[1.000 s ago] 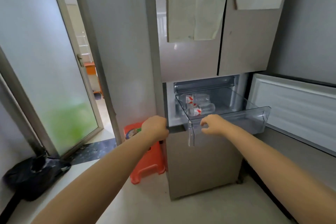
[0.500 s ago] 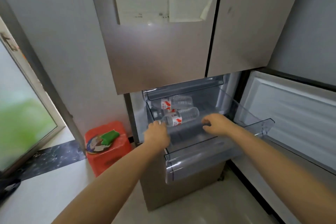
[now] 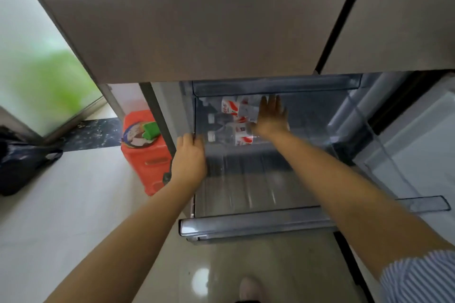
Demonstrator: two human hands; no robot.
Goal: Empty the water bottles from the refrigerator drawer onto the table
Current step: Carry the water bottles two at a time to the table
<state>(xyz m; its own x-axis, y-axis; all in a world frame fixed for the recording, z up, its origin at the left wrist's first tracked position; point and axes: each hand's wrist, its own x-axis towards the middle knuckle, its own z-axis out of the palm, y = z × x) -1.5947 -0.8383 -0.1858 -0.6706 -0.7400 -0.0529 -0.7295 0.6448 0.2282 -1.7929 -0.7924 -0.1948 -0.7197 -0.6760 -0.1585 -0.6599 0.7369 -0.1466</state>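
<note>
A person's right hand, fingers spread, reaches over water bottles in the pulled-out clear refrigerator drawer, while the left hand grips its left rim.

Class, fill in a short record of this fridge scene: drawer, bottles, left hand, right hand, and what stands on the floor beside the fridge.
drawer: clear plastic drawer, pulled out of the fridge
bottles: water bottles with red and white labels, lying at the back of the drawer
left hand: left hand grips the drawer's left wall
right hand: right hand, fingers spread, reaches over the bottles; blurred, no grip shown
floor: red stool left of the fridge, black bag farther left
</note>
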